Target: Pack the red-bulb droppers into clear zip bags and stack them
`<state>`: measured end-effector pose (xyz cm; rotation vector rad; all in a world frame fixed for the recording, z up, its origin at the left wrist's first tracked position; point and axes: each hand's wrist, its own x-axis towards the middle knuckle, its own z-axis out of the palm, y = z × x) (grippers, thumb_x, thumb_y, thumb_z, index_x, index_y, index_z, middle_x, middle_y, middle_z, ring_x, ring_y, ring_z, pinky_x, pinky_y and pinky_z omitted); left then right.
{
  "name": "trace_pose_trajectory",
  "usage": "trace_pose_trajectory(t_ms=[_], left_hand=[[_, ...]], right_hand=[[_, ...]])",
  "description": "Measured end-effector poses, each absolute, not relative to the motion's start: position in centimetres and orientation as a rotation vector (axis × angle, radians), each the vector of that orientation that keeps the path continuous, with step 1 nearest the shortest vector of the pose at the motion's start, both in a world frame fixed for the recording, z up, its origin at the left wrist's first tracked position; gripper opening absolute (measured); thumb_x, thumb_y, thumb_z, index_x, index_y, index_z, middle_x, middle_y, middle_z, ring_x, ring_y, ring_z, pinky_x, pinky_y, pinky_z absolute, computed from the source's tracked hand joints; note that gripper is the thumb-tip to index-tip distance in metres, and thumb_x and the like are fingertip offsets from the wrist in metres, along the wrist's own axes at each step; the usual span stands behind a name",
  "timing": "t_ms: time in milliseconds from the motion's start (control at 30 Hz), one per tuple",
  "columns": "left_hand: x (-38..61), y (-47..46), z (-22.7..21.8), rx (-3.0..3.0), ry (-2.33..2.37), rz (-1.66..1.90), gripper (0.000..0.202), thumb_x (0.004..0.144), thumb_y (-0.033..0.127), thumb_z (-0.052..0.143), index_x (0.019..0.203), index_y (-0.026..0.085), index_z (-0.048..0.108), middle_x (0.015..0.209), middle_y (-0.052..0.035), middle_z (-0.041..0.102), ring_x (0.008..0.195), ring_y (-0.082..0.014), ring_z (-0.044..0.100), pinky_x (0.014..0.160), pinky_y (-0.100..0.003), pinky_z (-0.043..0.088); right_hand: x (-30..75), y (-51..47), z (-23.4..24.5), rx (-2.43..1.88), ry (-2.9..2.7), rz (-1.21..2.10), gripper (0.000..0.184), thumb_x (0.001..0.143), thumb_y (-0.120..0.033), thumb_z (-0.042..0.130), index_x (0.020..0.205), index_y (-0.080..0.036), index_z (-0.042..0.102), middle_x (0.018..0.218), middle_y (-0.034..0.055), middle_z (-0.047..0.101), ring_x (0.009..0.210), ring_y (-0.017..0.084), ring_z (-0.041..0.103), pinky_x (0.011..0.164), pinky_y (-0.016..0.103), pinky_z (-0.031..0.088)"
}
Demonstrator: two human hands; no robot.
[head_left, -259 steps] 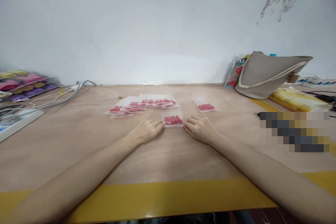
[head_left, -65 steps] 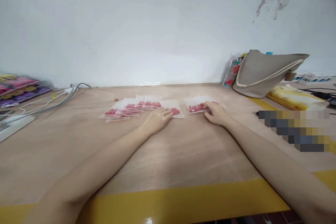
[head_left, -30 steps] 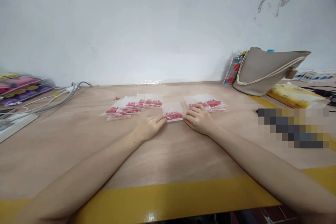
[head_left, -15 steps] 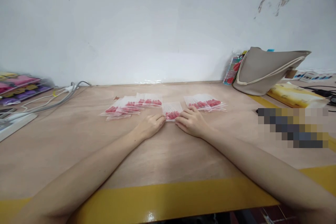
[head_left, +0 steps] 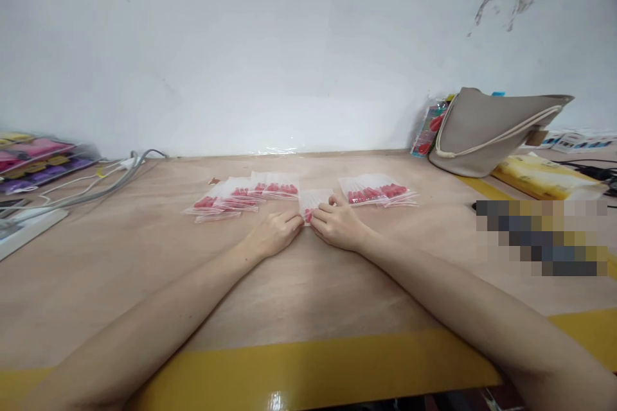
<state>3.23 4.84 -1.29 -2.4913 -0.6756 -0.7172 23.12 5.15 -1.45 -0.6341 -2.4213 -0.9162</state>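
A small clear plastic bag [head_left: 315, 197] with red pieces in it lies flat in front of me, its near edge between my hands. My left hand [head_left: 279, 231] pinches the near left corner, fingers closed. Over the bag's near right part rests my right hand [head_left: 340, 225], fingers bent together on the near edge and hiding part of the red pieces. Just beyond, on the left, overlapping bags [head_left: 241, 194] of similar red pieces are fanned out. Another fanned group of such bags [head_left: 376, 189] lies to the right.
A grey bag with a cord [head_left: 491, 131] leans at the back right beside a yellow soft pack [head_left: 535, 176]. Cables [head_left: 120, 173] and stacked colourful packets [head_left: 43, 160] are at the left. Yellow tape [head_left: 313, 366] runs along the table's front edge.
My right hand has slid left along the bag's near edge, toward my left hand, and now covers more of the red pieces. My left hand has stayed in place.
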Motion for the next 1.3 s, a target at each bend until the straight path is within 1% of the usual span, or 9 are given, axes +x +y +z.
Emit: trace_pose_trajectory(t_ms=[167,500,633,700,800,900,1000,1100,1300], left_hand=[[3.0,4.8,-1.1,-2.517,-0.696,-0.725,0.026,0.092,0.021,0.039,0.078,0.016,0.060,0.073,-0.0040,0.063,0.064,-0.0147,0.059,0.060,-0.025,0.046],[2.8,4.9,-1.2,-2.558,-0.746,-0.730,0.029,0.093,0.025,0.038,0.077,0.016,0.061,0.073,-0.0044,0.063,0.066,-0.0148,0.060,0.061,-0.025,0.046],[2.8,5.1,-1.4,-2.563,-0.770,-0.766,0.030,0.092,0.025,0.039,0.074,0.015,0.060,0.068,-0.0045,0.061,0.063,-0.0158,0.059,0.057,-0.026,0.046],[2.9,5.1,-1.4,-2.578,-0.752,-0.784,0.029,0.092,0.024,0.039,0.075,0.016,0.060,0.069,-0.0040,0.062,0.064,-0.0153,0.060,0.058,-0.025,0.047],[3.0,4.9,-1.2,-2.592,-0.721,-0.824,0.023,0.092,0.024,0.040,0.087,0.017,0.061,0.083,-0.0051,0.066,0.075,-0.0149,0.062,0.069,-0.026,0.049],[2.8,5.1,-0.8,-2.538,-0.767,-0.876,0.027,0.089,0.028,0.046,0.111,0.016,0.055,0.109,-0.0103,0.061,0.101,-0.0218,0.057,0.091,-0.038,0.043],[2.2,6.3,-0.7,-2.386,-0.934,-0.871,0.039,0.085,0.028,0.049,0.123,0.017,0.048,0.119,-0.0121,0.056,0.116,-0.0286,0.046,0.103,-0.054,0.022],[1.4,8.1,-1.0,-2.213,-1.128,-0.864,0.041,0.079,0.025,0.052,0.120,0.019,0.050,0.121,-0.0136,0.054,0.118,-0.0329,0.043,0.102,-0.062,0.011],[0.2,10.4,-1.5,-2.149,-1.203,-0.808,0.026,0.075,0.015,0.055,0.098,0.024,0.064,0.118,-0.0098,0.057,0.117,-0.0347,0.044,0.097,-0.069,0.006]], right_hand=[[26.5,4.5,-1.1,-0.692,-2.404,-0.928,0.033,0.089,-0.014,0.037,0.060,-0.016,0.055,0.061,0.0020,0.056,0.062,0.012,0.042,0.066,0.032,0.024],[28.7,4.3,-1.4,-0.722,-2.405,-0.855,0.031,0.091,-0.025,0.040,0.067,-0.015,0.058,0.065,0.0037,0.057,0.062,0.012,0.046,0.062,0.031,0.023],[28.2,4.2,-1.8,-0.842,-2.350,-0.732,0.020,0.087,-0.029,0.046,0.083,-0.017,0.061,0.079,0.0046,0.062,0.067,0.013,0.051,0.061,0.028,0.028],[27.6,3.9,-1.9,-0.914,-2.321,-0.611,0.016,0.086,-0.027,0.048,0.090,-0.020,0.061,0.087,0.0033,0.063,0.067,0.011,0.053,0.057,0.026,0.029],[26.8,3.9,-1.9,-0.984,-2.293,-0.489,0.015,0.084,-0.018,0.045,0.082,-0.020,0.060,0.087,0.0005,0.063,0.061,0.009,0.053,0.052,0.024,0.028],[26.8,5.0,-1.6,-1.004,-2.272,-0.481,0.016,0.081,-0.011,0.043,0.079,-0.018,0.057,0.090,0.0022,0.064,0.060,0.010,0.053,0.052,0.023,0.031],[28.0,7.2,-1.0,-0.966,-2.225,-0.516,0.019,0.079,-0.005,0.040,0.080,-0.018,0.055,0.096,0.0054,0.063,0.070,0.013,0.057,0.058,0.023,0.036],[29.8,9.2,-0.4,-0.953,-2.187,-0.538,0.020,0.079,-0.005,0.039,0.078,-0.018,0.054,0.097,0.0078,0.063,0.078,0.016,0.057,0.065,0.025,0.039],[33.2,9.1,-0.8,-1.051,-2.235,-0.412,0.018,0.084,-0.015,0.041,0.079,-0.018,0.058,0.098,0.0078,0.062,0.081,0.016,0.058,0.069,0.027,0.041]])
